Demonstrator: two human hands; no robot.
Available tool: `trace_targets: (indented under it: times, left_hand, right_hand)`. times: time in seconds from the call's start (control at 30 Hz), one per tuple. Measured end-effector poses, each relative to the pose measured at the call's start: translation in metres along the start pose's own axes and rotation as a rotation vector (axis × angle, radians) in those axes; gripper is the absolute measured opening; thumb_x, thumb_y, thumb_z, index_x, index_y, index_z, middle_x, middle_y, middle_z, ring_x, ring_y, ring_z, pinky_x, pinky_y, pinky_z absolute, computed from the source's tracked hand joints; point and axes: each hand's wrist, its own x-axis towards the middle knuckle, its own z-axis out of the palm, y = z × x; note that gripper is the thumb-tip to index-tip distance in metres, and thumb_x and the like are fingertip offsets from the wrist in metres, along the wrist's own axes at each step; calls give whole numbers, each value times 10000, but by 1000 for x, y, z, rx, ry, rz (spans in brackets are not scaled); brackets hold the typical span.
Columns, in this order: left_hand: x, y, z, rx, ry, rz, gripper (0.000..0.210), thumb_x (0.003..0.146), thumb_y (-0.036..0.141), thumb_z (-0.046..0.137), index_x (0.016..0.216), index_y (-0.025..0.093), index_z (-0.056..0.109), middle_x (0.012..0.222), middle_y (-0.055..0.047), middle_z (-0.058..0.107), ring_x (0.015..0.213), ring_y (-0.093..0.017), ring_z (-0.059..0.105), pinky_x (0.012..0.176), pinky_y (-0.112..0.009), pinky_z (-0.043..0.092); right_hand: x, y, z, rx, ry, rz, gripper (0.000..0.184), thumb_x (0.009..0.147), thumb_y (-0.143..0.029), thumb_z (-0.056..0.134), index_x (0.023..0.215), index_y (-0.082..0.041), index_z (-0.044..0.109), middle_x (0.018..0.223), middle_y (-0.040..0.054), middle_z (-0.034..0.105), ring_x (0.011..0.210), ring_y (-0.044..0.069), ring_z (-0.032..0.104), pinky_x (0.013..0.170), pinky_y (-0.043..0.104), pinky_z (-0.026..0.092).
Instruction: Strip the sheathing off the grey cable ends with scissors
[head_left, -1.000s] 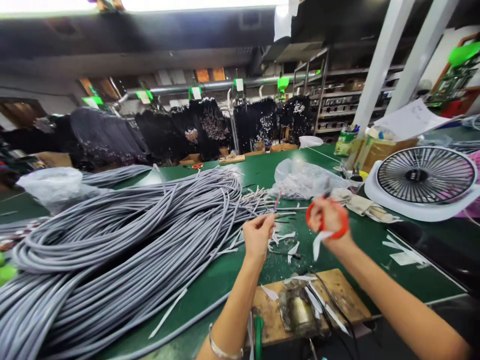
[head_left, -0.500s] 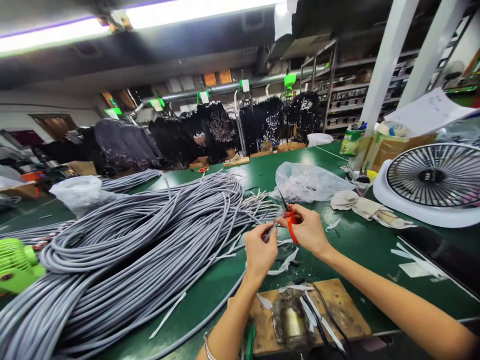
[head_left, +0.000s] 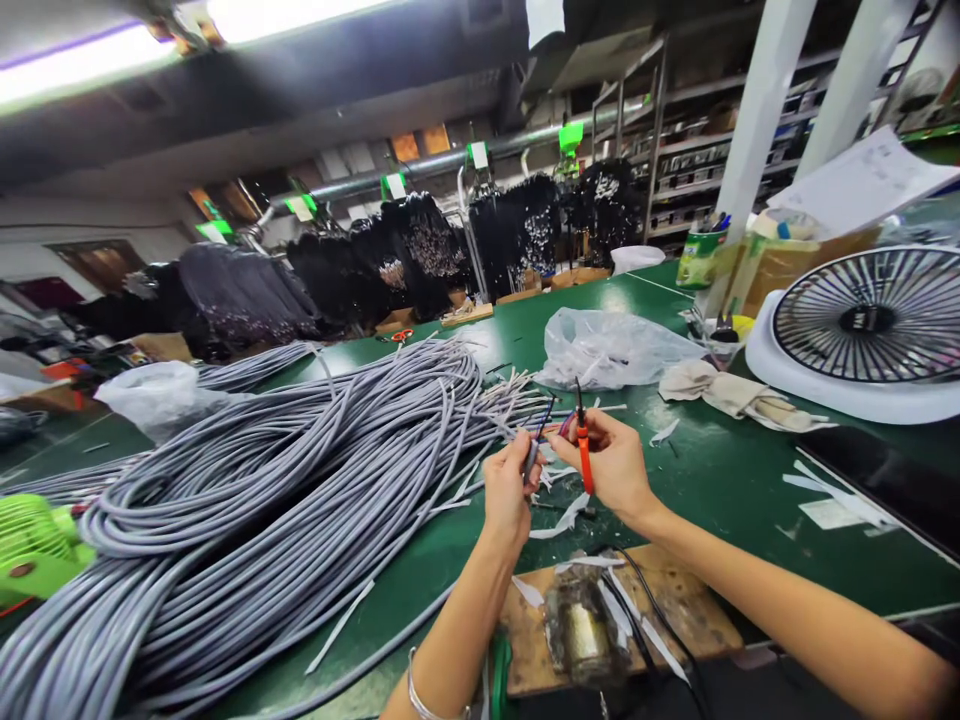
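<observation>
My left hand point(head_left: 508, 485) is closed around the end of a grey cable point(head_left: 533, 461), whose thin inner wires fan out at the tip. A dark wire stands up from it. Close by on the right, my right hand point(head_left: 615, 462) grips orange-handled scissors point(head_left: 584, 458), the dark blades pointing up. Its thumb and index finger also seem to pinch some of the coloured wires between the hands. Big coils of grey cable point(head_left: 300, 480) lie just left of my left hand, with pale stripped ends behind my hands.
A wooden board point(head_left: 697, 610) with a metal block sits at the front edge. Behind are a clear plastic bag point(head_left: 611, 348) and a cloth point(head_left: 731, 393); a fan point(head_left: 862, 320) lies to the right. Offcut strips are scattered over the green table point(head_left: 720, 520). Another orange scissors point(head_left: 401, 335) lies far back.
My hands have drawn slightly apart, and the inner wires at the cable end now show spread out. The scissors have turned more upright. The view has shifted slightly.
</observation>
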Motion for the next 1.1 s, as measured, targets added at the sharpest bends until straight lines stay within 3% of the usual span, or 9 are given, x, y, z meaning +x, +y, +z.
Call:
trace_targets:
  times: [0.2,0.43,0.6,0.7,0.8,0.93,1.1]
  left_hand:
    - [-1,7,-4,3,-140,-87,389,662,453,662,803,90,660,440,95,268,346,11,172,354,-150,77]
    - [0,10,-4,-102,-54,-87,311,587,365,727,707,91,643,511,16,520,383,-15,391,331,-120,200]
    - [0,8,-1,-155,28,-69,351,560,390,742,670,88,599,515,2,554,345,-6,381,296,-106,176]
    - [-2,9,-1,-237,14,-78,359,568,398,741,680,103,569,537,-3,568,351,5,362,303,-90,158]
    - [-5,13,-2,-276,-81,-78,321,582,331,744,749,131,557,583,-7,588,378,5,359,329,-84,160]
    - [-9,19,-4,-140,-271,-14,269,621,235,717,827,157,562,621,6,573,410,-7,356,365,-109,185]
    - [-6,18,-12,94,-287,276,133,743,250,618,841,173,570,699,2,554,490,-41,396,449,-163,286]
  right_hand:
    - [-4,-1,-2,-30,-44,-17,234,641,-310,672,608,-169,488,564,-36,472,514,82,402,483,197,345]
    - [-7,1,-4,-53,2,-38,239,641,-287,678,588,-168,478,561,-40,453,522,83,397,494,203,340]
    - [-3,2,1,75,10,32,258,600,-310,704,575,-170,488,555,-37,491,519,86,424,496,206,357]
    - [1,1,4,199,9,127,272,580,-334,708,579,-172,490,551,-38,503,515,87,449,503,208,381]
    - [6,-1,0,249,8,177,291,575,-350,705,577,-174,473,540,-49,485,499,81,453,508,211,394]
    - [8,-5,-15,70,-53,96,259,642,-348,655,606,-171,470,561,-47,467,517,85,453,500,206,368]
    - [5,-19,-31,-442,-121,-147,196,676,-302,621,659,-171,477,593,-41,464,532,88,403,510,207,316]
